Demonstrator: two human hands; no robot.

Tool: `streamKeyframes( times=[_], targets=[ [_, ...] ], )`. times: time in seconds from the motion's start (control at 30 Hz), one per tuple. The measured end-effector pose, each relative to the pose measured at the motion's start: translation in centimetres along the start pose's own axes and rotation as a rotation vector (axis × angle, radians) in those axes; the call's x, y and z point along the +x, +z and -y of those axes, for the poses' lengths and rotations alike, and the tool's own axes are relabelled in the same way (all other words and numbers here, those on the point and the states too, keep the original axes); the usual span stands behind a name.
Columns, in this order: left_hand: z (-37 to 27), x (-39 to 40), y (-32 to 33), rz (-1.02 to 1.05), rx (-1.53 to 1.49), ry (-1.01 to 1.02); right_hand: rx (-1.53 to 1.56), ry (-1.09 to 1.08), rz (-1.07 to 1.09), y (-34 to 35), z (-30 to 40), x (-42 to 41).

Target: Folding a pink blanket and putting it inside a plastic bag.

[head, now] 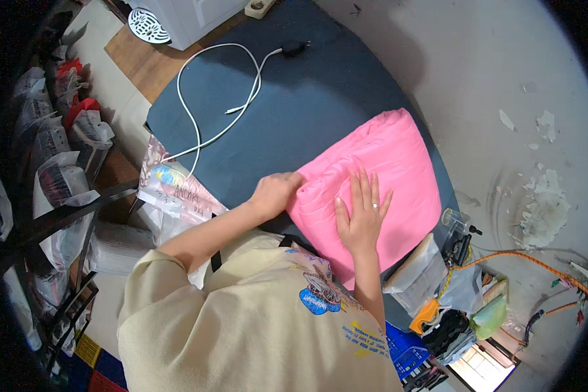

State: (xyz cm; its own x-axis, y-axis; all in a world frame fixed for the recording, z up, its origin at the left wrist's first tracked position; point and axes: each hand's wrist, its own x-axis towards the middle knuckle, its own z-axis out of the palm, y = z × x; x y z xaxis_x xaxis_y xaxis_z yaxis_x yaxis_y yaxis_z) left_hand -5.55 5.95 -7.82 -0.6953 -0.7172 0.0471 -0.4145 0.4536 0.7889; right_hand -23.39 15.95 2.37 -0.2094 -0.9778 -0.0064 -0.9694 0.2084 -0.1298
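Note:
A folded bundle of pink, puffy fabric [397, 186] lies on a dark blue-grey table surface [294, 117] in front of me. My left hand [277, 195] grips the bundle's left edge near a corner, its fingers curled into the fabric. Flat on top of the bundle rests my right hand [362, 215], fingers apart and a ring on one of them. The folded layers show along the bundle's upper left side. What lies beneath the bundle is hidden.
A white cable [192, 117] with a black plug lies looped on the table. Plastic packages [416, 279] and an orange-handled tool [425, 316] sit at the right edge, near an orange cord [529, 257]. Wrapped parcels [61, 196] stand on the left. A white appliance [191, 19] is beyond.

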Motion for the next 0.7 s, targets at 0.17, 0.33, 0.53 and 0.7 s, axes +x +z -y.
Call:
streamKeyframes(
  times=[0.17,0.33,0.53,0.7],
  targets=[
    [0.5,3.4,-0.2,0.088,-0.038,-0.411,-0.037,-0.020,0.000,-0.1,0.5,-0.6],
    [-0.1,11.3,-0.8,0.039,-0.282,-0.174,0.037,-0.037,0.025,-1.6,0.0,0.8],
    [-0.4,22.6,6.2,-0.004,-0.412,0.115,0.146,-0.284,-0.044,-3.6,-0.9,7.0],
    [-1.2,25.6,7.0,0.293,-0.543,0.112,0.192,-0.400,0.147,-1.5,-0.5,8.0]
  ],
)
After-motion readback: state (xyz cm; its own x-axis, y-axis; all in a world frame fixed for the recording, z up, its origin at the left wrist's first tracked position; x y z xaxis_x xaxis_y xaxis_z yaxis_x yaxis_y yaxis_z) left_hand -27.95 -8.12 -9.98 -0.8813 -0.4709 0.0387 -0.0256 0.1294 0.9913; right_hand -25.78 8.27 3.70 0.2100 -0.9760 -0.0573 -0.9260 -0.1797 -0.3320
